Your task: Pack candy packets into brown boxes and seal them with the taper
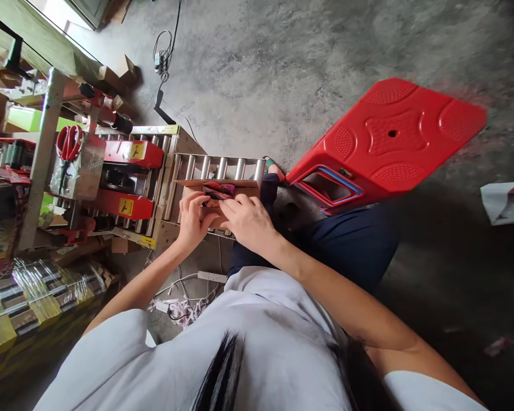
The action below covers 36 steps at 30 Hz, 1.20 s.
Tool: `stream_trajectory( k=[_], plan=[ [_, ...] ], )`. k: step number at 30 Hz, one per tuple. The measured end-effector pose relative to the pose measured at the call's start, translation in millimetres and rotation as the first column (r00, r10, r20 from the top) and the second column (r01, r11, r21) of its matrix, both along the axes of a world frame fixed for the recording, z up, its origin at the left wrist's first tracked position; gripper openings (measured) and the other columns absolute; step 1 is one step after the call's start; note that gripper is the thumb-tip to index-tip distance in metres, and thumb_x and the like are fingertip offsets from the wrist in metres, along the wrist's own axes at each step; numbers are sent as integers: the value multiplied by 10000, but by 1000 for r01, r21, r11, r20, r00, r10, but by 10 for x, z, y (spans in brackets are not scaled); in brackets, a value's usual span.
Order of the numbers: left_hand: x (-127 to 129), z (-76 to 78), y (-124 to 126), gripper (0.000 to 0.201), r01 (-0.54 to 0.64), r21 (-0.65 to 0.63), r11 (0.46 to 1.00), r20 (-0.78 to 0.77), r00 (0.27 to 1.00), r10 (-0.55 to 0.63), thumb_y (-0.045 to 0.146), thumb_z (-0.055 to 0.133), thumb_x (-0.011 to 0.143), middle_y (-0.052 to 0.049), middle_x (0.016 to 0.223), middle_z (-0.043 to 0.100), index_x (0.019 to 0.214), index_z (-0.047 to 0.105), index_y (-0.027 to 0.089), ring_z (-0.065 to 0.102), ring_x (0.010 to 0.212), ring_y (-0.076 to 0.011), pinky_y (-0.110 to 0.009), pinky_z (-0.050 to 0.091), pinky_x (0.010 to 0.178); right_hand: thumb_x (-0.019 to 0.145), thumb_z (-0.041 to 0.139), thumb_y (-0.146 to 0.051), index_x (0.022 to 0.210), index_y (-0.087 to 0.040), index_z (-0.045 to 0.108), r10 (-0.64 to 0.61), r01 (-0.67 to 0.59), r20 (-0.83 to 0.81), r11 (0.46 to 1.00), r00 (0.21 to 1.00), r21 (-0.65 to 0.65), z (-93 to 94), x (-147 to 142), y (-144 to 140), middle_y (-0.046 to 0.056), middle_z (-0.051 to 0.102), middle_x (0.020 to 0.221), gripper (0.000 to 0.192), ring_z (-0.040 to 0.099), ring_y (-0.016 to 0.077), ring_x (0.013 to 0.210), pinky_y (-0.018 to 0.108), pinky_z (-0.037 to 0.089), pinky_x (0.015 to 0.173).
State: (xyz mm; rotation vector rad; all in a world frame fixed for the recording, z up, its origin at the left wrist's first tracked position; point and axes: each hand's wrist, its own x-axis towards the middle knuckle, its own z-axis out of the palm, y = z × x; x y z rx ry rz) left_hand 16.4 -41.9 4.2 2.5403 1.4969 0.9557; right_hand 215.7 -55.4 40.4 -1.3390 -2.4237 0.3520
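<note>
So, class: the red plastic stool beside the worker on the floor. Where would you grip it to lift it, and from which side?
Grip the red stool by the rim of the handle slot in its side panel. That opening faces the person's knee, so reach from that side. Fingers can likely hook through the cutout, whereas the broad, flat seat top offers no edge to close on.

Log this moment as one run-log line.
left hand: on cardboard box | right hand: on box contents | box: open, on roller conveyor
</note>
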Motion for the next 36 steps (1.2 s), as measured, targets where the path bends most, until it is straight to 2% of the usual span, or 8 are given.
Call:
stream_trajectory(
  k=[2,5,9,14,18,26,31,36],
  plan=[
    [-11,-66,-29,247,1,106,994,29,1000,-4,290,582,934,-117,1178,590,1168,553,215,535,1135,-253,-428,411,1003,957,581,-324,1172,-118,686,-1,4,73,999,997,-44,46,-122,121,166,682,1124,315,515,325,1117,441,419,884],
    [-40,-126,-14,235,45,50,998,-42,998,-43,258,446,983,-107,1103,636,1154,599,210,582,1060,-233,-407,442,971,923,626,-366,1022,-127,743,1,10,119,996,993,-92,63,-246,275,184,691,1083,284,520,350,1118,458,433,888],
    [-53,-115,55,313,89,-59,994,-144,985,-97,288,386,1001,-103,1030,684,1161,637,190,623,997,-230,-387,483,943,910,644,-441,1096,-118,734,27,-30,-52,998,998,-47,-65,-143,278,155,691,1116,384,538,332,1112,472,451,959],
    [-19,-64,82,340,84,-46,995,-183,979,-91,286,368,1005,-103,1042,710,1116,672,181,640,1020,-233,-397,478,984,1011,476,-257,1369,-139,584,-9,28,-316,998,949,55,-183,-8,150,125,581,1361,392,517,244,1253,379,418,1105],
    [-25,-60,98,330,101,-51,994,-192,975,-109,279,378,995,-110,1003,709,1084,676,169,644,1010,-240,-397,495,950,993,515,-259,1461,-107,475,-56,42,-160,995,986,-85,-93,-174,209,158,580,1356,494,540,288,1232,416,455,1063],
    [-55,-93,105,288,73,-62,995,-123,989,-80,240,397,956,-143,1174,631,1169,580,176,595,1127,-256,-438,493,991,999,470,-455,1210,-95,675,-7,21,45,942,999,-336,57,-262,484,188,670,1217,465,636,330,1117,447,483,988],
    [-35,-96,123,384,92,2,996,-85,992,-91,259,418,965,-176,1303,555,1337,438,167,519,1277,-259,-475,449,1081,974,542,-371,1263,-132,647,102,-111,-231,994,968,-24,-112,-82,399,133,617,1336,390,571,263,1239,384,443,1067],
    [16,-69,78,564,3,111,994,-62,998,4,345,464,988,-255,1497,361,1481,269,153,327,1462,-293,-532,330,1178,981,513,-298,1478,-196,456,-67,161,-339,953,938,256,-136,15,225,131,457,1508,510,327,315,1453,586,192,1219]
  ],
)
